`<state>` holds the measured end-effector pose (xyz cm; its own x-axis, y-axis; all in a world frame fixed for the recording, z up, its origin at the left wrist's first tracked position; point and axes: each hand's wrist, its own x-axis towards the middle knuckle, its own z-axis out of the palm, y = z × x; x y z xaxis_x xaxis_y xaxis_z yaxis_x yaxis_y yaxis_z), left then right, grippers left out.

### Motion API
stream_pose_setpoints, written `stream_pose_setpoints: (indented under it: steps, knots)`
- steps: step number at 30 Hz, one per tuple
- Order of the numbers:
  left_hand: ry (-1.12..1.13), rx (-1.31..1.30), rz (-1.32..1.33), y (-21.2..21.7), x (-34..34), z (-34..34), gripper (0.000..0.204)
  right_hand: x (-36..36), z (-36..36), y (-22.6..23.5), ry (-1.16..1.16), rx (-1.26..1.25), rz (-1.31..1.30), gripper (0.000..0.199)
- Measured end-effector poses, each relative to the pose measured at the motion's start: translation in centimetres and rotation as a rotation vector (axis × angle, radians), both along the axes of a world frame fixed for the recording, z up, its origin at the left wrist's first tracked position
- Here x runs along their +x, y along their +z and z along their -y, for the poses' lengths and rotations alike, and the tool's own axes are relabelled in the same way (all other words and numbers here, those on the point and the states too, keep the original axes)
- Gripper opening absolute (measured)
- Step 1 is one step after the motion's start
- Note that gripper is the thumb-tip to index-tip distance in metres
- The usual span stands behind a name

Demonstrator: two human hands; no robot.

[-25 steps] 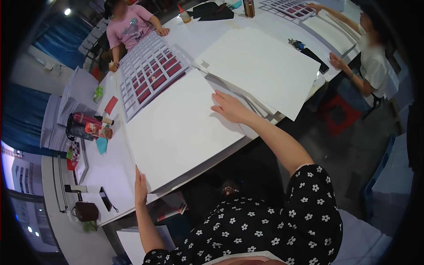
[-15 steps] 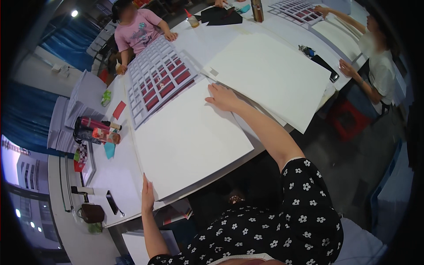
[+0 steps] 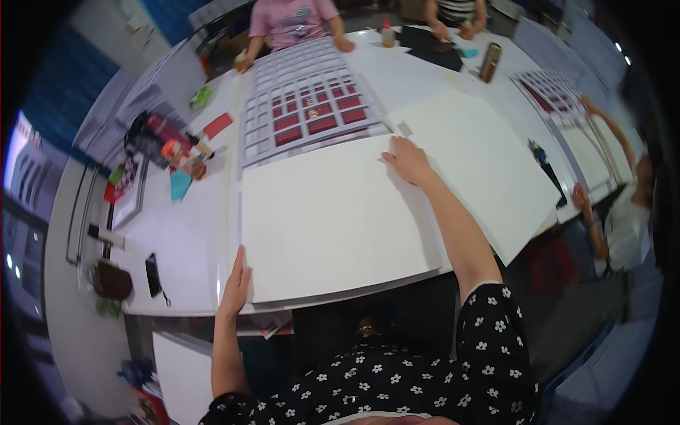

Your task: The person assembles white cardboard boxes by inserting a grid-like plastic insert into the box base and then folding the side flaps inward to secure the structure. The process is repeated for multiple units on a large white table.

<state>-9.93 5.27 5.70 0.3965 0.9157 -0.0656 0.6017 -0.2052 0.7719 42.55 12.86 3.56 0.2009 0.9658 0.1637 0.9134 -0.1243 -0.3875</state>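
Observation:
A large white board point(image 3: 333, 227) lies on the table in front of me. My left hand point(image 3: 235, 285) rests against its near left edge, fingers stretched out and pointing away from me. At the far right corner, my right hand point(image 3: 411, 163) lies on the board with its fingers extended. Just beyond the far edge is a grey-white grid frame point(image 3: 312, 117), with dark red panels showing in several of its openings. Another large white sheet point(image 3: 489, 170) lies to the right, beside my right forearm.
Bottles point(image 3: 185, 161), a red card point(image 3: 217, 126) and a black phone point(image 3: 152, 275) are on the left. Stacks of white sheets point(image 3: 159, 85) stand behind them. A person in pink point(image 3: 294, 21) stands across the table; another person's hand point(image 3: 582, 198) is at the right. A glue bottle point(image 3: 387, 35) stands far back.
The whole view has turned, so the table now looks more level. Both my hands stay at the same board, the left along its edge and the right at its far corner.

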Motion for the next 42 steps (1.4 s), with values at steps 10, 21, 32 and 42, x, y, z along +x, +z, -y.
stream_pose_setpoints:
  steps: [10,21,32,42]
  knots:
    - [0.028,0.012,-0.051,1.7,0.1,0.1,0.057,-9.4,-2.6,2.0,0.137,-0.170,0.374,0.077]
    - [0.072,0.116,0.047,-1.0,-0.7,0.1,0.054,-29.0,-10.6,2.0,0.484,-0.081,0.344,0.068]
    - [0.144,-0.126,0.386,-4.2,-0.6,-0.1,0.062,-33.0,-2.0,1.7,0.698,0.001,0.389,0.068]
    - [0.229,-0.471,0.965,-4.4,-0.7,-0.3,0.062,-30.3,13.0,6.0,0.982,-0.079,0.307,0.061]
